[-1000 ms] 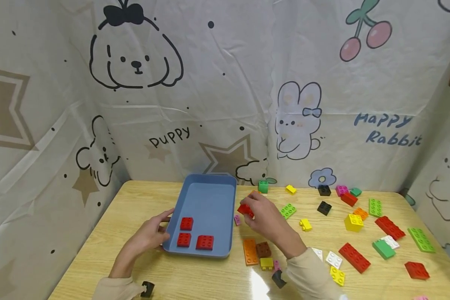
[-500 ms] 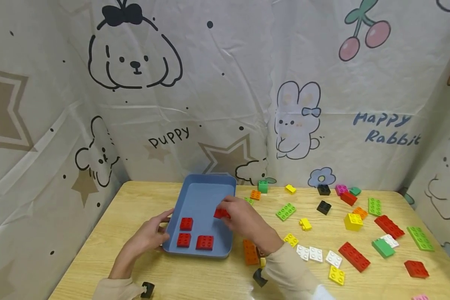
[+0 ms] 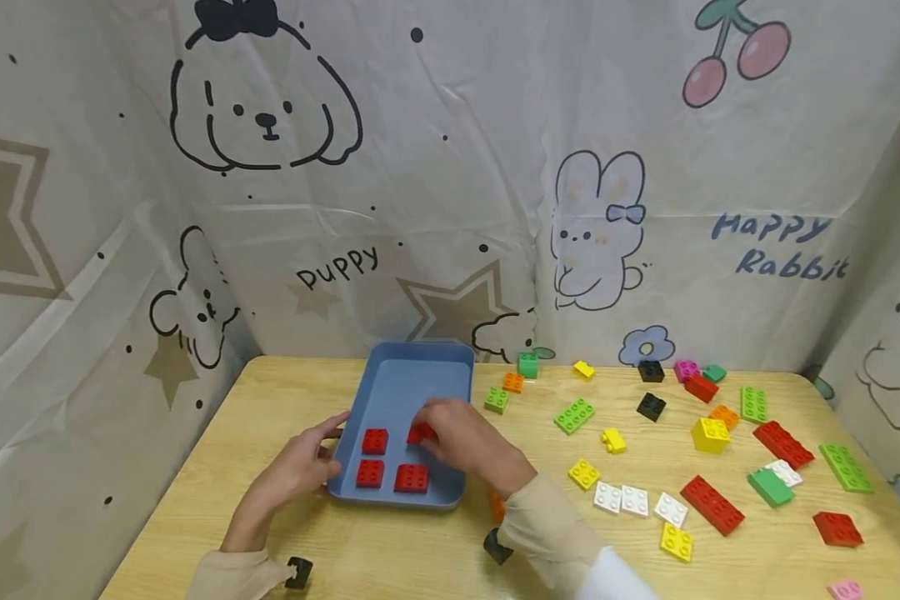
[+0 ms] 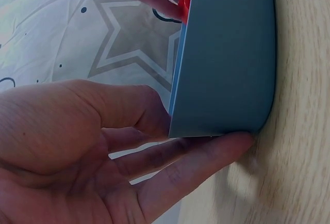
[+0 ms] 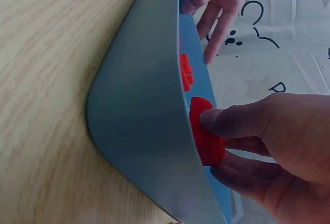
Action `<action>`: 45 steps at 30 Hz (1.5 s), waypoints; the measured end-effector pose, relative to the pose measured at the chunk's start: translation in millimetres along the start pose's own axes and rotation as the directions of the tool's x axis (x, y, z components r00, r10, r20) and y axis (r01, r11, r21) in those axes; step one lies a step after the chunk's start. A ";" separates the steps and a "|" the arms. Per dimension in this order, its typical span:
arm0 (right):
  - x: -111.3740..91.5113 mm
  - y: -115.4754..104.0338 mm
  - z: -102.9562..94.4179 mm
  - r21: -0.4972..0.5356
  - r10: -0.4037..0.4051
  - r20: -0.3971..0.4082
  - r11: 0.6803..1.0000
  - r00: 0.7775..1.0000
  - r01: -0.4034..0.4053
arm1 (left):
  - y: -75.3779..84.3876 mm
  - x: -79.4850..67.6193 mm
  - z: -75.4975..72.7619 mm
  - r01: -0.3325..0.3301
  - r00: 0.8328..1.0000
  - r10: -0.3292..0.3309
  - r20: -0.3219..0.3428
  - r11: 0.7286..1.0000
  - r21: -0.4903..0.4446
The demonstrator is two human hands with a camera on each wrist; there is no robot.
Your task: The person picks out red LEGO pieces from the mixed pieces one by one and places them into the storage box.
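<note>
A blue tray [image 3: 420, 385] sits on the wooden table. My left hand [image 3: 307, 460] grips its left side; in the left wrist view the thumb is at the rim and the fingers [image 4: 191, 175] lie along the outer wall. My right hand [image 3: 461, 442] reaches over the tray, pinching a red toy brick [image 5: 203, 131] between thumb and fingers, partly hidden by the hand in the head view. Inside the tray, three red bricks lie studs up: one at the left middle [image 3: 375, 441], another at the front left [image 3: 370, 473] and a wider one [image 3: 411, 478] at the front.
Loose bricks in several colours are spread over the right of the table, among them a long red brick [image 3: 712, 505], a tall yellow block [image 3: 711, 435] and white bricks [image 3: 634, 501]. An orange brick [image 3: 497, 505] shows partly beneath the right forearm. A printed curtain [image 3: 450, 200] hangs behind.
My right hand has carried the red brick leftward from beside the tray to within it, near the other red bricks. My left hand stays at the tray's side.
</note>
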State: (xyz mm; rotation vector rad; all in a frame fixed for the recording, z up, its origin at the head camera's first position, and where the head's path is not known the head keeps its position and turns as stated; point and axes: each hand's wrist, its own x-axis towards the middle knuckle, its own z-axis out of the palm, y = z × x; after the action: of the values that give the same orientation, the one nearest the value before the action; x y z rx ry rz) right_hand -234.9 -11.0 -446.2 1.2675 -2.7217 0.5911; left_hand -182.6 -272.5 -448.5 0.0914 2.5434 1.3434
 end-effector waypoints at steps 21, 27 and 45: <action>17.7 -9.9 14.2 -0.002 0.059 0.128 0.998 0.990 -0.059 | 0.5 0.2 -0.3 0.010 1.000 -0.010 -0.001 1.000 -0.011; 16.5 -9.7 17.9 0.016 0.077 0.148 0.997 0.986 -0.081 | 0.5 0.2 2.1 0.001 1.000 0.000 0.005 1.000 -0.015; -20.5 -8.5 -26.5 0.040 0.060 0.003 0.997 0.998 -0.060 | 1.0 2.1 2.0 0.013 1.000 -0.013 -0.005 1.000 0.003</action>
State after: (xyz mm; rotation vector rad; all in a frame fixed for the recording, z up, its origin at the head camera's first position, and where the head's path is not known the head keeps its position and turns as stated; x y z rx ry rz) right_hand -217.3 8.8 -423.9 1.1983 -2.7717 0.6547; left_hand -184.1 -269.9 -449.2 0.0715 2.5458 1.3373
